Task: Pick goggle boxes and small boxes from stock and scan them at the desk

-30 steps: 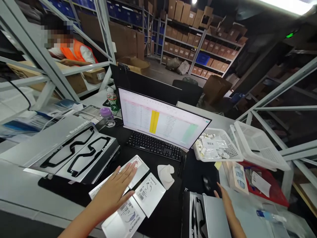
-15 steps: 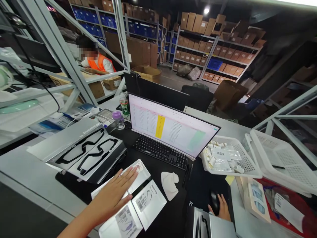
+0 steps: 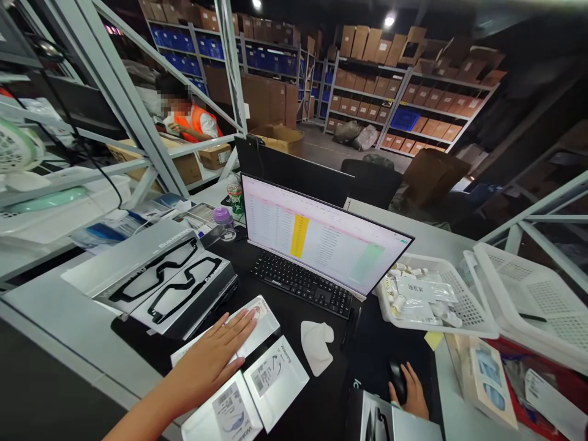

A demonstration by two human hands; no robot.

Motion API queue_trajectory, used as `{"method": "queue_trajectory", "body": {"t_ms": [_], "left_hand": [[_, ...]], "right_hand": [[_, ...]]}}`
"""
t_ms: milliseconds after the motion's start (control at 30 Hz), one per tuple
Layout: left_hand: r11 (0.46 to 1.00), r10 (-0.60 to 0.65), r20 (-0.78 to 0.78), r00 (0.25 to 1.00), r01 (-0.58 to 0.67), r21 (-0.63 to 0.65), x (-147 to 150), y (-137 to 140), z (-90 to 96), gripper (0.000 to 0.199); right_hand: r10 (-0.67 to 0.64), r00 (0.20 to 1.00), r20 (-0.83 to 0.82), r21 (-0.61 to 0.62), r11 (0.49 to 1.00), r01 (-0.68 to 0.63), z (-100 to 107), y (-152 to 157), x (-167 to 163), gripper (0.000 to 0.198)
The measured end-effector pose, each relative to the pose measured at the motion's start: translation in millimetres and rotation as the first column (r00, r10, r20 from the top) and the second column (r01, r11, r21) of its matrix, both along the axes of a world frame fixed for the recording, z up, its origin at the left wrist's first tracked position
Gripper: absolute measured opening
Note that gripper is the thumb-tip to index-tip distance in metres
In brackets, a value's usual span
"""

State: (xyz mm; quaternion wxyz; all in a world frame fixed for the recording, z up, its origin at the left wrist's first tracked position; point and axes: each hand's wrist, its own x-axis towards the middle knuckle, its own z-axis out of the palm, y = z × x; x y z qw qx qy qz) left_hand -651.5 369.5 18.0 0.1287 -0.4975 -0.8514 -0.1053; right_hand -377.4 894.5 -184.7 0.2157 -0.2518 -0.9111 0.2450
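Over on the left there's a big silver box with black glasses shapes on top. Then the left hand, open and flat on some white boxes on a black mat. Keyboard sits before the lit monitor. Right hand's curled round a black mouse, white basket just beyond.

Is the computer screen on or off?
On. The screen glows bright, showing rows of small writing, a yellow column and a pale green patch.
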Motion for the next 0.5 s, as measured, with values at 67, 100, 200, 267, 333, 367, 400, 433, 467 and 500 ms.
{"method": "queue_trajectory", "body": {"t_ms": [67, 100, 200, 267, 333, 367, 400, 433, 467, 500], "left_hand": [[1.0, 0.003, -0.009, 1.0, -0.003, -0.005, 0.2, 1.1, -1.8, 0.079], [1.0, 0.007, -0.007, 1.0, -0.008, -0.01, 0.5, 1.7, -2.6, 0.079], [1.0, 0.013, -0.001, 1.0, -0.013, -0.02, 1.6, 3.0, -3.8, 0.076], [1.0, 0.003, -0.009, 1.0, -0.003, -0.018, 2.1, 3.2, -3.4, 0.075], [1.0, 0.003, -0.033, 0.999, -0.004, -0.017, 2.7, 3.0, -3.0, 0.073], [1.0, 0.011, -0.054, 0.998, -0.012, -0.023, 3.1, 2.6, -3.2, 0.072], [0.999, 0.025, -0.081, 0.996, -0.028, -0.03, 3.8, 2.2, -4.1, 0.071], [0.998, 0.045, -0.112, 0.993, -0.05, -0.038, 4.6, 1.7, -5.6, 0.071], [0.996, 0.073, -0.141, 0.987, -0.08, -0.046, 5.6, 1.2, -7.8, 0.071], [0.992, 0.107, -0.164, 0.981, -0.117, -0.049, 6.8, 0.7, -10.5, 0.072]], "right_hand": [[0.011, 1.0, 0.002, -0.014, 1.0, -0.011, -2.4, 2.9, -0.1, 0.07], [0.016, 1.0, 0.006, -0.019, 1.0, -0.015, -3.8, 5.0, -0.1, 0.069], [0.019, 1.0, 0.001, -0.024, 1.0, -0.019, -9.4, 11.8, 0.7, 0.066], [-0.004, 1.0, -0.009, -0.01, 1.0, 0.004, -14.2, 15.2, 1.6, 0.062], [-0.028, 0.999, -0.018, 0.007, 1.0, 0.028, -19.4, 17.6, 1.9, 0.059], [-0.035, 0.999, -0.018, 0.016, 0.999, 0.035, -22.0, 18.7, 1.7, 0.059], [-0.034, 0.999, -0.018, 0.027, 0.999, 0.035, -24.5, 19.7, 1.2, 0.06], [-0.027, 0.999, -0.021, 0.043, 0.999, 0.028, -26.8, 20.7, 0.7, 0.061], [-0.017, 1.0, -0.024, 0.06, 0.998, 0.018, -28.9, 21.8, 0.2, 0.062], [-0.007, 1.0, -0.026, 0.08, 0.997, 0.009, -30.8, 22.9, -0.2, 0.063]]}}
